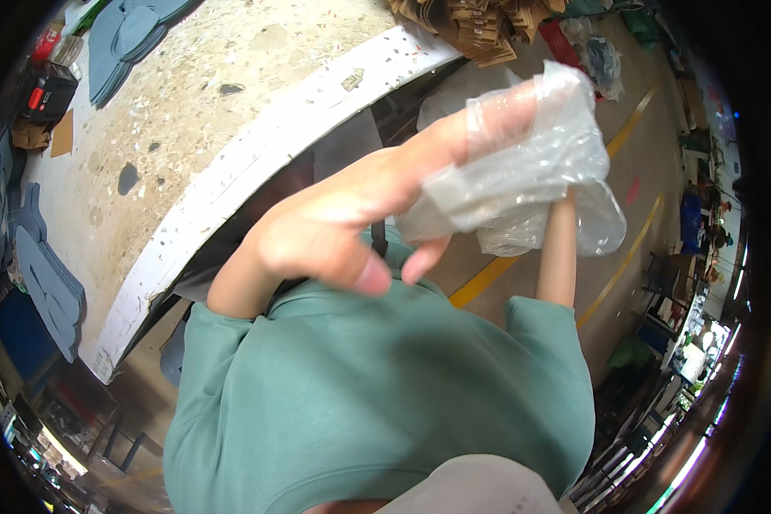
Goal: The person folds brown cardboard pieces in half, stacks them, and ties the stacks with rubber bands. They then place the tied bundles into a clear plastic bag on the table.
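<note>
A clear, crinkled plastic bag (522,163) is in front of me, past the table's edge. My left hand (368,197) reaches across to it, with the long fingers stretched out and partly covered by the film. Its thumb is bare and points down, apart from the index finger. My right forearm (559,248) rises into the bag from the other side. Film hides the right hand, so its fingers do not show. The left hand is slightly blurred.
A speckled table (197,111) with a white edge is at my left, bearing stacked grey-blue cut sheets (128,43). More grey-blue pieces (51,274) are by its left end. Brown cardboard pieces (480,26) are heaped at the far end. Yellow lines (484,281) mark the floor.
</note>
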### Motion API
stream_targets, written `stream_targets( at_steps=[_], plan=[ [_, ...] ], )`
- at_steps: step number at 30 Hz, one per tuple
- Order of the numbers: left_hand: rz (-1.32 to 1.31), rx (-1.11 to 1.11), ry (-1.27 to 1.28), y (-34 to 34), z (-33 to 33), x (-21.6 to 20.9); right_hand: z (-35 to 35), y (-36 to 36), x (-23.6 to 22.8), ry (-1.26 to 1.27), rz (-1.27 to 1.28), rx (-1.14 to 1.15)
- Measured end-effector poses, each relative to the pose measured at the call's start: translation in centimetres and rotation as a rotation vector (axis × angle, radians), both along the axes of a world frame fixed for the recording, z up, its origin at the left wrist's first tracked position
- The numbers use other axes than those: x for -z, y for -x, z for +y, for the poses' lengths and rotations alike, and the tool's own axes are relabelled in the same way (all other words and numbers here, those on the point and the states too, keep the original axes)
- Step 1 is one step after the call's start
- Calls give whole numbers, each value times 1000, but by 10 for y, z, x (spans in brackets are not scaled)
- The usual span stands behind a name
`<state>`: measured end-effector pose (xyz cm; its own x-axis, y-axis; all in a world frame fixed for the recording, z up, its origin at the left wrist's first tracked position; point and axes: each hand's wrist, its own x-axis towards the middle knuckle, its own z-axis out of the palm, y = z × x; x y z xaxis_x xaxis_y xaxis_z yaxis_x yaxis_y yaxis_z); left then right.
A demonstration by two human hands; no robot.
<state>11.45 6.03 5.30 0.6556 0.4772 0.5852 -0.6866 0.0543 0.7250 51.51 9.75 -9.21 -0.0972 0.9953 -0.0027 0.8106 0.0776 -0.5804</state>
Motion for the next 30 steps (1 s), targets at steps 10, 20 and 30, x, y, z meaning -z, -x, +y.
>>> stream_targets(
  at_steps=[10, 20, 30],
  plan=[
    [450, -214, 190, -6, -7, 13, 42, 9, 42, 645, -583, -154],
    [425, -145, 268, -25, 0, 45, 13, -6, 131, 664, -353, 153],
    [421, -194, 339, -10, 9, 37, 13, 0, 176, 287, -539, 61]
  ],
)
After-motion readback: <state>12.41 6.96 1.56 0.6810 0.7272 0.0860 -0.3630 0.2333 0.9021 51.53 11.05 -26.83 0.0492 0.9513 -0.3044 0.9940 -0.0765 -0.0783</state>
